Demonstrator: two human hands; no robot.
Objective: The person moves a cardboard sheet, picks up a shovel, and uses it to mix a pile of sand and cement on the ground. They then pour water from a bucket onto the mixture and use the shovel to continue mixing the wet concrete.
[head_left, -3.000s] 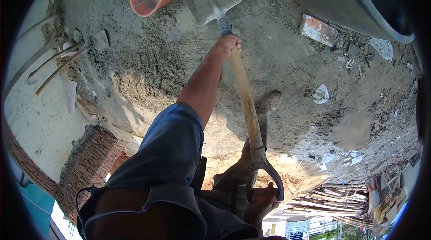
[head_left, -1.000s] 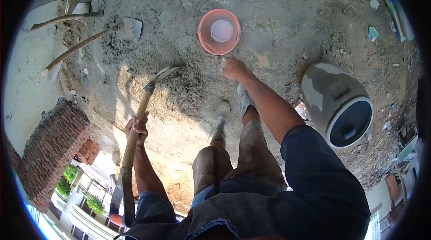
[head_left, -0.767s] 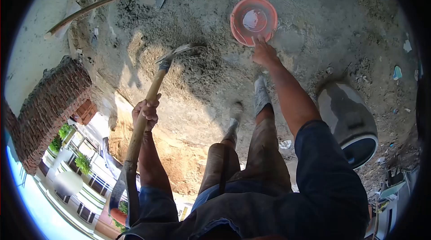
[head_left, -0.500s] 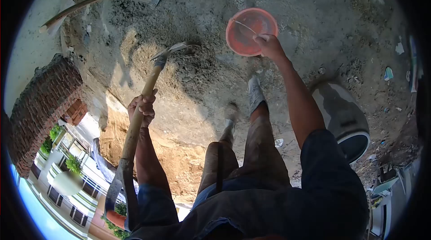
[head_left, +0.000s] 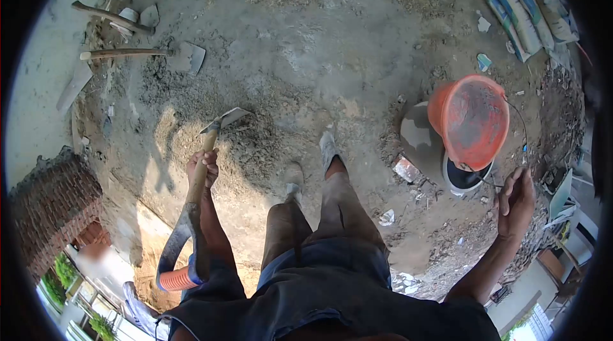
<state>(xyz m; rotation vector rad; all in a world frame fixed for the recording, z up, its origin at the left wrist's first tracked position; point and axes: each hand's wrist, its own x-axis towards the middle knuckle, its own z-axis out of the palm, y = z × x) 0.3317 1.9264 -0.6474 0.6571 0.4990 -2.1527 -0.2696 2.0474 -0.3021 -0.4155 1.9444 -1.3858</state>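
My left hand [head_left: 202, 170] is closed around the wooden shaft of a shovel [head_left: 195, 194], just above its metal blade. The blade is over the rough grey mortar heap [head_left: 246, 140], and the orange-wrapped D-shaped handle points back toward my body. At the right, my right hand [head_left: 516, 204] has its fingers curled at the thin wire handle of an orange bucket [head_left: 476, 124]. The bucket is tilted, its inside smeared with grey residue. It hangs in front of a grey drum [head_left: 418, 127] with a pale rim and dark mouth, hiding part of it.
Two long-handled tools [head_left: 128, 53] lie at the upper left. Several printed sacks [head_left: 523, 15] are stacked at the upper right. A broken brick [head_left: 406, 168] sits by the drum amid scattered rubble. A brick wall [head_left: 57, 207] stands at the left.
My right hand has swung the bucket from the front to the right, near the drum. My left hand still grips the shovel, slightly lower in view. My view has shifted to the right.
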